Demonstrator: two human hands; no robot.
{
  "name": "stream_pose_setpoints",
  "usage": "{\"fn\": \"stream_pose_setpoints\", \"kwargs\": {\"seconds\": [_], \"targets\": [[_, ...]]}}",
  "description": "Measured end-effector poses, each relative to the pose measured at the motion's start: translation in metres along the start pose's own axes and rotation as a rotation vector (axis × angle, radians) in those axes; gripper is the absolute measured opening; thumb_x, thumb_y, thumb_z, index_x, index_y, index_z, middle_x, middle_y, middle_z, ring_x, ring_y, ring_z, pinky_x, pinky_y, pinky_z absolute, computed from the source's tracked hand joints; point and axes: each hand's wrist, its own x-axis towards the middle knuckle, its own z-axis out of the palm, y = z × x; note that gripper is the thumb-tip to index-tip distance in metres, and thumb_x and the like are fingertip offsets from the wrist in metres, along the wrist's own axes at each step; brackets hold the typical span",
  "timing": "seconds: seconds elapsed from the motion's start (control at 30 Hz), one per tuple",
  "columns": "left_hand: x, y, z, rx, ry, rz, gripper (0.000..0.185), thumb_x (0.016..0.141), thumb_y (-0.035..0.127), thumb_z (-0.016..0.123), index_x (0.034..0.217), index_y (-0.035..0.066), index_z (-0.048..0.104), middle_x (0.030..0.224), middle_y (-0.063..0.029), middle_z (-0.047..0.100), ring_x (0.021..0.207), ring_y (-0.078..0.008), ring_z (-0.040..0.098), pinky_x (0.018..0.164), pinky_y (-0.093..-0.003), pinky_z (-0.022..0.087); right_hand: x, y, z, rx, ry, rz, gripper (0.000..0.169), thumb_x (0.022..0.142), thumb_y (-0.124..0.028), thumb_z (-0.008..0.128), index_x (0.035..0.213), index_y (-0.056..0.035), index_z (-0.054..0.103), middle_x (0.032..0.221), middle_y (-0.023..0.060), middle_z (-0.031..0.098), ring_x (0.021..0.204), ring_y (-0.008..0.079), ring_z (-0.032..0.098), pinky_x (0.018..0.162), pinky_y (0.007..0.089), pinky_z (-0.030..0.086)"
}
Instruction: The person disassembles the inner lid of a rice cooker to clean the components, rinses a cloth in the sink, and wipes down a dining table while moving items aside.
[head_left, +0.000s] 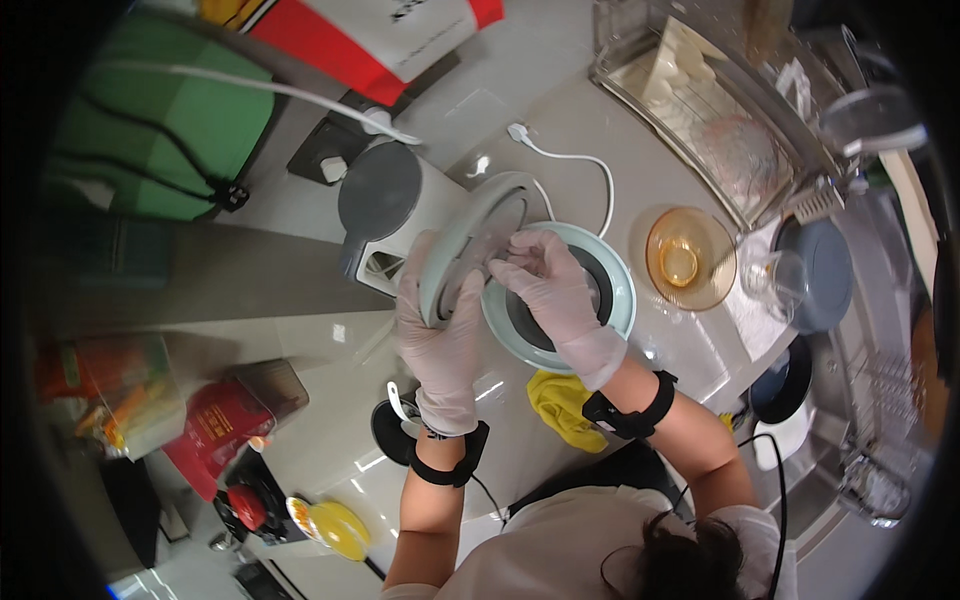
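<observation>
My gloved left hand (442, 337) grips the rim of a pale green round lid (469, 240), tilted up on edge beside the pot. Its underside, with a grey ring, faces right. My gloved right hand (559, 296) has its fingers bent close to that underside; whether they pinch a part of it is hard to see. Below the right hand stands a light green electric pot (619, 281) with a dark inner bowl, partly hidden by that hand. A yellow cloth (562, 405) lies crumpled at the pot's near side.
Behind the lid stands a white electric kettle (382, 187) with a grey top. A white power cord (592, 159) curls behind the pot. On the right are an amber glass bowl (694, 259) and a metal dish rack (705, 135). A black cup (390, 435) sits near my left wrist.
</observation>
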Motion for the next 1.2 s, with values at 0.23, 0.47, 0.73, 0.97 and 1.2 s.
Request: {"fn": "stream_pose_setpoints", "kwargs": {"seconds": [0.23, 0.47, 0.73, 0.97, 1.2], "targets": [[0.002, -0.002, -0.002, 0.155, -0.028, 0.115, 0.052, 0.077, -0.005, 0.07, 0.126, 0.003, 0.054, 0.113, -0.0075, 0.064, 0.099, -0.013, 0.061, 0.088, -0.0279, 0.049, -0.001, 0.01, 0.006, -0.011, 0.102, -0.06, 0.043, 0.074, -0.019, 0.078, 0.107, -0.0001, 0.057, 0.098, 0.0088, 0.057, 0.084, 0.015, 0.056, 0.078, 0.0297, 0.048], [0.005, -0.004, -0.007, 0.222, -0.053, 0.061, 0.058, 0.076, -0.006, 0.07, 0.13, 0.004, 0.049, 0.117, -0.0063, 0.058, 0.106, -0.016, 0.056, 0.094, -0.031, 0.045, -0.009, 0.001, 0.006, 0.135, 0.105, 0.013, 0.033, 0.077, -0.008, 0.072, 0.107, -0.0008, 0.058, 0.103, 0.0103, 0.059, 0.093, 0.0162, 0.059, 0.082, 0.029, 0.05], [0.003, -0.001, -0.005, 0.172, -0.065, -0.042, 0.064, 0.073, -0.008, 0.071, 0.132, 0.003, 0.048, 0.126, -0.0073, 0.055, 0.113, -0.0179, 0.053, 0.099, -0.0331, 0.043, -0.01, 0.015, 0.008, 0.177, 0.137, 0.029, 0.021, 0.083, 0.0, 0.063, 0.104, -0.0009, 0.059, 0.094, 0.0053, 0.064, 0.088, 0.011, 0.06, 0.08, 0.0243, 0.048], [0.002, -0.003, -0.01, 0.137, -0.141, -0.094, 0.07, 0.069, -0.007, 0.074, 0.133, 0.005, 0.046, 0.124, -0.0069, 0.055, 0.112, -0.019, 0.053, 0.098, -0.0336, 0.044, -0.006, 0.014, 0.007, -0.135, 0.185, -0.173, 0.01, 0.081, -0.001, 0.064, 0.09, -0.0003, 0.06, 0.073, 0.0074, 0.063, 0.067, 0.0155, 0.062, 0.064, 0.0283, 0.05], [0.002, 0.0, -0.011, 0.132, -0.268, -0.024, 0.071, 0.076, 0.016, 0.078, 0.136, 0.003, 0.043, 0.126, -0.0077, 0.055, 0.114, -0.0196, 0.052, 0.1, -0.0338, 0.041, -0.001, 0.022, 0.015, -0.188, 0.274, -0.236, 0.004, 0.076, -0.002, 0.065, 0.077, -0.0004, 0.061, 0.066, 0.0149, 0.063, 0.062, 0.0292, 0.064, 0.059, 0.0346, 0.05]]}}
